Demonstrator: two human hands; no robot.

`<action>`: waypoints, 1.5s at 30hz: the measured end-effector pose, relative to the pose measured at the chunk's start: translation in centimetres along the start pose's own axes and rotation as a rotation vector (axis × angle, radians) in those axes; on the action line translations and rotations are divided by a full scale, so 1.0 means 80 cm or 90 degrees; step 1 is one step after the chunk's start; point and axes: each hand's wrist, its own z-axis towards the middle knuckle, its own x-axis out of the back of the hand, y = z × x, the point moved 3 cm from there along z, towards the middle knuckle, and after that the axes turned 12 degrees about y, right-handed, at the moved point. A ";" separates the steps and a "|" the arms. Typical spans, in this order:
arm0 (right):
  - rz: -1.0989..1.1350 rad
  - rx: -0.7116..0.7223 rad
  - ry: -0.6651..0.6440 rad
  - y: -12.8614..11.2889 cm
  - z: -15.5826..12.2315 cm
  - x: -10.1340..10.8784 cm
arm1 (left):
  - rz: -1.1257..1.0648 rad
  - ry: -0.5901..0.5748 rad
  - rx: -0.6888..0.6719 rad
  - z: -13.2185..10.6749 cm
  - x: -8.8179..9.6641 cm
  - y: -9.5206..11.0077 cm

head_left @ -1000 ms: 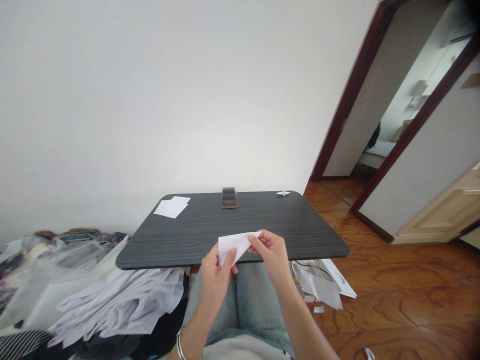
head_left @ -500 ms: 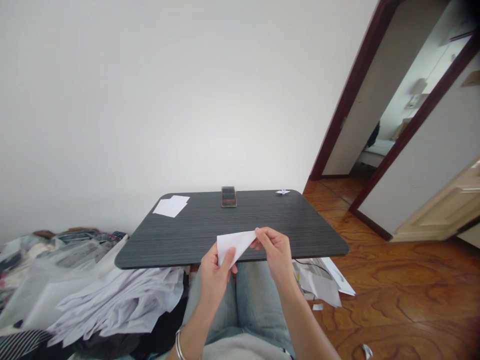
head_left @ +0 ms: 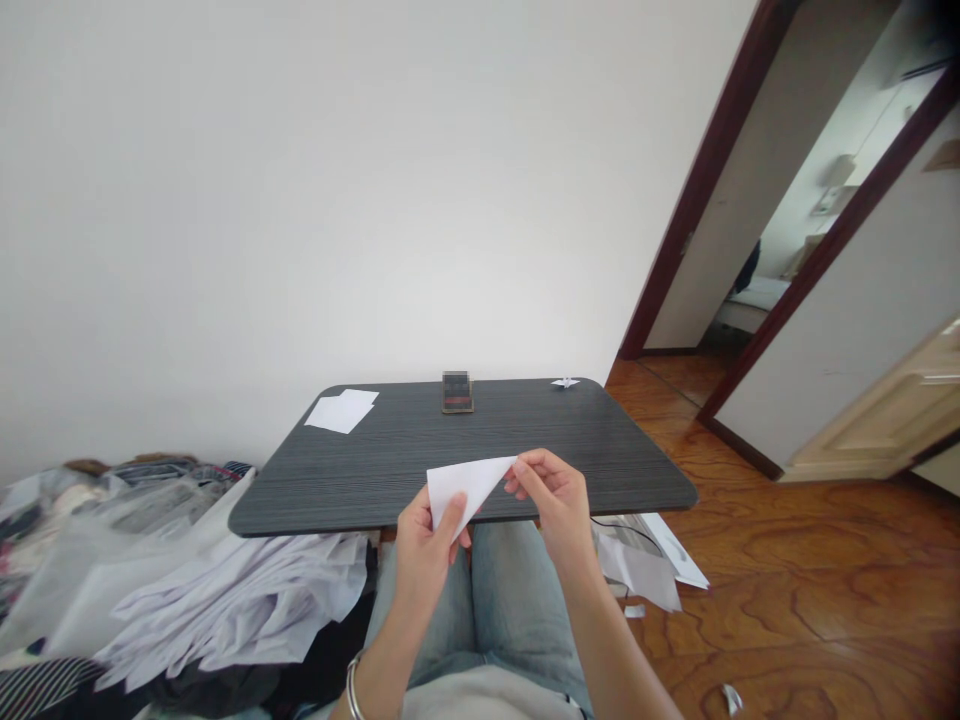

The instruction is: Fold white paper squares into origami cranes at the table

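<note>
My hands hold a white paper (head_left: 466,490) folded into a triangle, above my jeans-covered knees and just over the front edge of the table. My left hand (head_left: 424,565) grips its lower left part, with the thumb lying across the face of the paper. My right hand (head_left: 551,505) pinches the pointed right end between thumb and fingers. Farther off on the dark wood-grain table (head_left: 525,490) lie two overlapping white sheets (head_left: 340,411), an upright dark phone-like object (head_left: 457,392) and a small white paper crane (head_left: 565,382).
A heap of white paper and clothing (head_left: 225,610) lies left of my legs. Loose papers (head_left: 637,565) and a black cable (head_left: 622,525) are on the wooden floor (head_left: 780,620) to the right. A doorway (head_left: 780,220) opens at the right.
The folded paper and both hands have risen slightly and shifted a little left. My right fingers have opened slightly along the paper's tip. The table objects have not moved.
</note>
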 end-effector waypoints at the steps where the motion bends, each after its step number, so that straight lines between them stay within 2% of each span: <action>1: 0.002 -0.004 0.003 0.000 0.000 0.000 | 0.002 -0.002 0.000 -0.001 0.000 0.001; 6: 0.008 -0.013 0.001 -0.001 -0.001 -0.002 | 0.009 -0.005 0.001 -0.003 0.000 0.005; 13: 0.016 0.020 -0.018 -0.006 -0.002 0.000 | -0.002 -0.028 -0.001 -0.004 0.002 0.002; 18: 0.025 0.024 -0.025 -0.007 -0.001 0.003 | -0.036 -0.051 0.030 -0.004 0.002 0.002; 22: 0.006 0.041 -0.023 -0.014 0.000 0.005 | -0.045 -0.066 0.041 -0.005 0.002 0.006; 31: -0.101 0.089 -0.027 -0.017 0.004 0.015 | 0.007 -0.080 -0.004 0.000 0.005 0.008; 37: -0.095 0.110 -0.029 -0.020 0.005 0.018 | 0.000 -0.081 0.001 0.000 0.007 0.010; 45: -0.112 0.129 -0.058 -0.037 -0.005 0.022 | -0.037 -0.090 0.049 -0.009 0.004 0.027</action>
